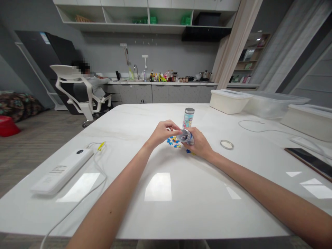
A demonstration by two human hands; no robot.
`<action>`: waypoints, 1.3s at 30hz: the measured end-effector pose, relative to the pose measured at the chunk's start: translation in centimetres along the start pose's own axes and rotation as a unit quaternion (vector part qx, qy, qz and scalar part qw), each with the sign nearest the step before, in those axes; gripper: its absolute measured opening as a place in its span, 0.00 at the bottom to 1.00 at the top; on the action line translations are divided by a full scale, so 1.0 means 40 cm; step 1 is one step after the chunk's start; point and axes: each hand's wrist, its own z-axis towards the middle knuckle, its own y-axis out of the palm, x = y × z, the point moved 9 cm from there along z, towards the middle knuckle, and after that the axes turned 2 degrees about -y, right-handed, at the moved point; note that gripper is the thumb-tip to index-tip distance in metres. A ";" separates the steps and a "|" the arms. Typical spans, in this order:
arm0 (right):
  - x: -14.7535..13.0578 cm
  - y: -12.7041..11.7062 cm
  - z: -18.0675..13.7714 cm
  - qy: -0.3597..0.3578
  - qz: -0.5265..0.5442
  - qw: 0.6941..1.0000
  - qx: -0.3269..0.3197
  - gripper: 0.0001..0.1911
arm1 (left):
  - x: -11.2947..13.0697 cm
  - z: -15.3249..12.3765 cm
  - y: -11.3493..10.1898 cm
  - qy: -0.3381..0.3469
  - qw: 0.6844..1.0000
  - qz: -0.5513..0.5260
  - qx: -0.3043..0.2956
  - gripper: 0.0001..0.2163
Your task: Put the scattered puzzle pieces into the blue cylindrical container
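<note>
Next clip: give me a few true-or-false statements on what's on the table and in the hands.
1. The right hand holds a jar tipped on its side. True.
2. A second jar stands upright behind it. True.
3. The puzzle pieces lie on a plate. False: they lie on the bare table.
4. The power strip is on the right. False: it lies left of the left hand.

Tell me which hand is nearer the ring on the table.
Right. The right hand is just left of the ring, apart from it; the left hand is farther left, beyond the tilted jar.
</note>
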 end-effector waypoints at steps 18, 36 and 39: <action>0.187 0.017 -0.047 0.306 0.102 0.945 0.058 0.28 | -0.207 -0.031 -0.037 -0.137 0.958 0.225 -0.110 0.08; 0.184 0.021 -0.046 0.295 0.091 0.950 0.046 0.27 | -0.218 -0.034 -0.030 -0.137 0.958 0.218 -0.124 0.08; 0.181 0.021 -0.045 0.286 0.093 0.953 0.046 0.27 | -0.215 -0.029 -0.036 -0.136 0.967 0.186 -0.106 0.08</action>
